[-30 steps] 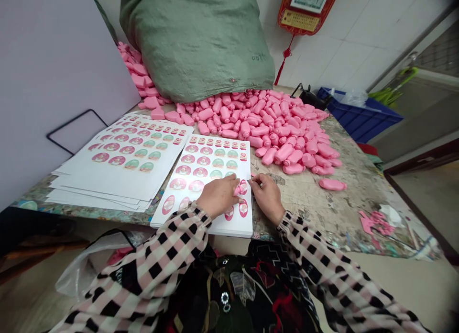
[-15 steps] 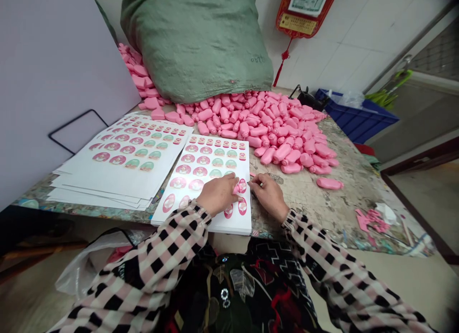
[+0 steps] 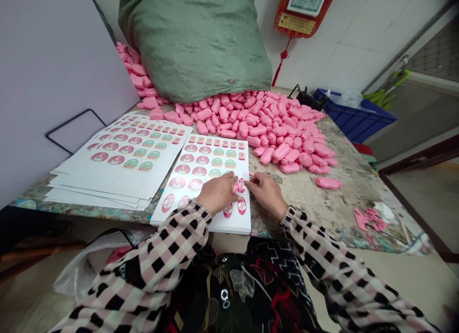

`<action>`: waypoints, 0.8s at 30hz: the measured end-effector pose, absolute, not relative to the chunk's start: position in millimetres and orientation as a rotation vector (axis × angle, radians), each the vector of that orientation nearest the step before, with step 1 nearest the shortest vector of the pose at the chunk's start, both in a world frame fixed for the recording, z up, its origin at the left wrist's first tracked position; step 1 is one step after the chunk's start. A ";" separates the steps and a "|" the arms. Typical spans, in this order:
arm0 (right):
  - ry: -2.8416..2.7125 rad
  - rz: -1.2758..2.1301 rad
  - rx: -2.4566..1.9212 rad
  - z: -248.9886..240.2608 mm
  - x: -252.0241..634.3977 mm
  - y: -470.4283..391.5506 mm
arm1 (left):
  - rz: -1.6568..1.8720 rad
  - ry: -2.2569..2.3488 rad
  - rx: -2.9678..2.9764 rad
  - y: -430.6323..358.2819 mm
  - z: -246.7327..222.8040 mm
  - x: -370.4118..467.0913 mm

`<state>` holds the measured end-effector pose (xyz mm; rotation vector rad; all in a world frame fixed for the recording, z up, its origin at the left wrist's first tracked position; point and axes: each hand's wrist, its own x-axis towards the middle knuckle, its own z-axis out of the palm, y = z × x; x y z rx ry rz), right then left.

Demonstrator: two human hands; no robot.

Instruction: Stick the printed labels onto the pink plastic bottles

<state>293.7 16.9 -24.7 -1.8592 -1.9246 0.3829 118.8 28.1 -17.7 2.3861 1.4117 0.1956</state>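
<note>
My left hand (image 3: pixel 217 194) rests over the sticker sheet (image 3: pixel 186 195), its fingers closed round a small pink plastic bottle (image 3: pixel 236 187) that is mostly hidden. Beside it, at the sheet's right edge, my right hand (image 3: pixel 267 193) has thumb and fingers pinched together. Those fingertips are at an oval pink sticker (image 3: pixel 241 183) next to the bottle; what they pinch is too small to make out. Another oval sticker (image 3: pixel 242 206) lies just below. Pink and green stickers fill the rest of the sheet's rows.
Many pink bottles (image 3: pixel 283 141) are heaped behind the sheet, below a large green sack (image 3: pixel 197 41). Further sticker sheets (image 3: pixel 107 177) are stacked on the left. One bottle (image 3: pixel 329 183) lies apart, near pink scraps (image 3: pixel 369 219). A blue crate (image 3: pixel 358 114) stands back right.
My right fingertips have shifted slightly left, onto the oval sticker's edge. My left hand and the pink bottle have stayed almost in place.
</note>
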 end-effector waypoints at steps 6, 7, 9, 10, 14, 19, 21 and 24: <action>-1.869 0.295 -1.945 -22.2 286.6 12.0 | 0.148 1.434 2.335 28.4 -13.2 120.0; -1.866 0.285 -1.946 -22.7 286.3 11.5 | 0.137 1.436 2.326 29.2 -12.2 120.0; -1.858 0.290 -1.950 -23.8 286.1 11.1 | 0.113 1.434 2.312 31.9 -9.7 120.1; -1.852 0.298 -1.954 -24.4 286.2 11.0 | 0.100 1.430 2.306 33.6 -8.4 120.2; -1.820 0.297 -1.948 -26.3 286.3 10.7 | 0.061 1.406 2.293 40.5 -4.1 121.4; -1.763 0.278 -1.877 -28.1 285.2 7.0 | 0.069 1.405 2.280 42.2 -2.7 122.2; -1.734 0.282 -1.818 -29.4 284.5 4.4 | 0.083 1.417 2.272 41.0 -2.9 121.6; -1.672 0.298 -1.731 -32.6 283.6 -0.8 | 0.108 1.462 2.254 37.2 -4.5 119.4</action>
